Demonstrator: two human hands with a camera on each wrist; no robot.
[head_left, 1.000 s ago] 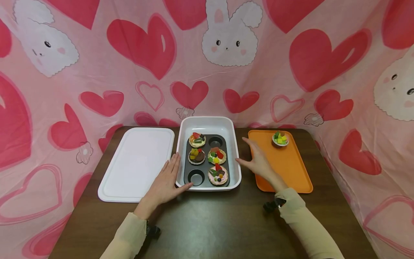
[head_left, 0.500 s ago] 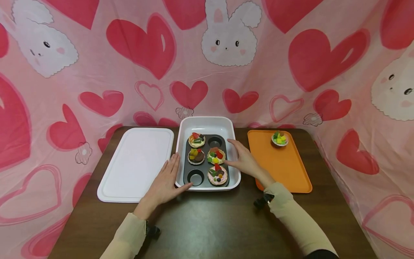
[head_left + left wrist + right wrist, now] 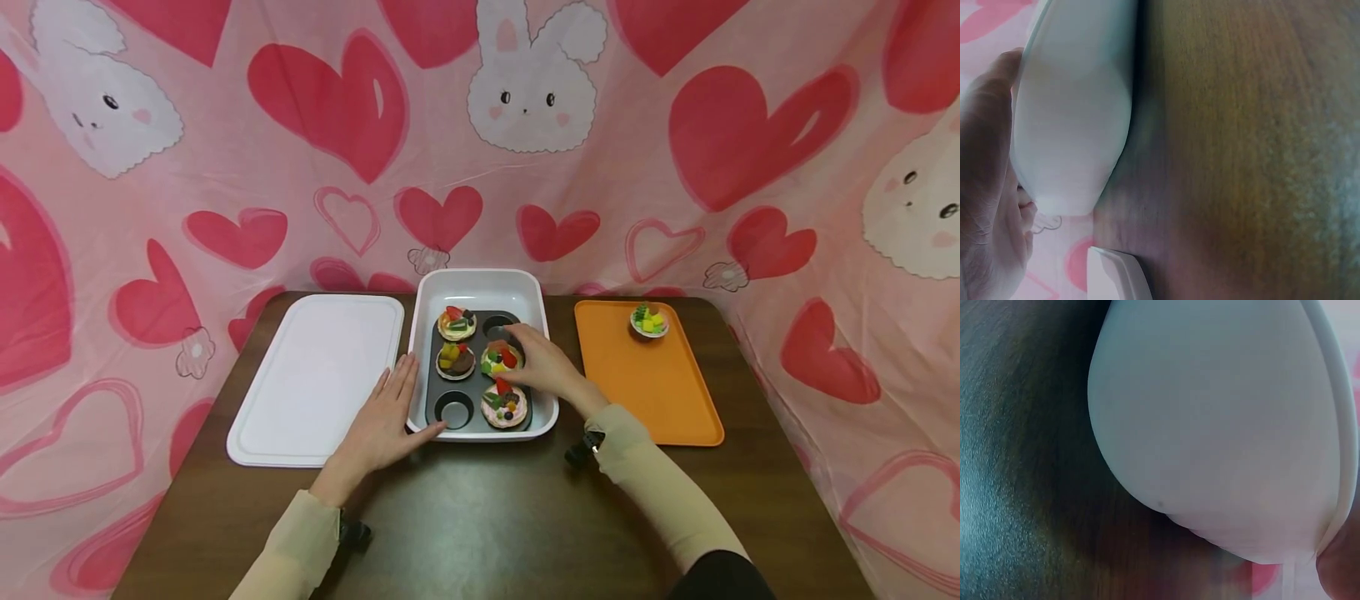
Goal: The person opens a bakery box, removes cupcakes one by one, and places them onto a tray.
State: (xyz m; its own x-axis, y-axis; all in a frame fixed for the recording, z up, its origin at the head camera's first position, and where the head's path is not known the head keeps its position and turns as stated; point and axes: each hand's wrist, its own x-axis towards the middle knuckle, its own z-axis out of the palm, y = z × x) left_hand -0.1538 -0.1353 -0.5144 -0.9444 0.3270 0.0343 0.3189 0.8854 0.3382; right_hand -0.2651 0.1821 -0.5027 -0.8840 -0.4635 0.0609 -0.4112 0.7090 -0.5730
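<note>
A white rectangular tub stands mid-table, holding a dark muffin pan. Fruit-topped tarts fill several cups; the back right and front left cups hold none. My left hand rests along the tub's left side, fingers straight on the rim and thumb over the front corner. My right hand reaches over the right rim, thumb and fingers spread either side of the middle right tart, partly covering it. Just in front sits a pink-cream tart. In the right wrist view, the tub's outer wall hides the fingertips.
An orange tray lies right of the tub, with a small cupcake near its back edge. To the left is a white board. A pink heart-patterned cloth hangs behind the dark wooden table.
My right hand has moved left from outside the tub, across its right rim, to the middle right tart. The left hand and the tarts have stayed in place.
</note>
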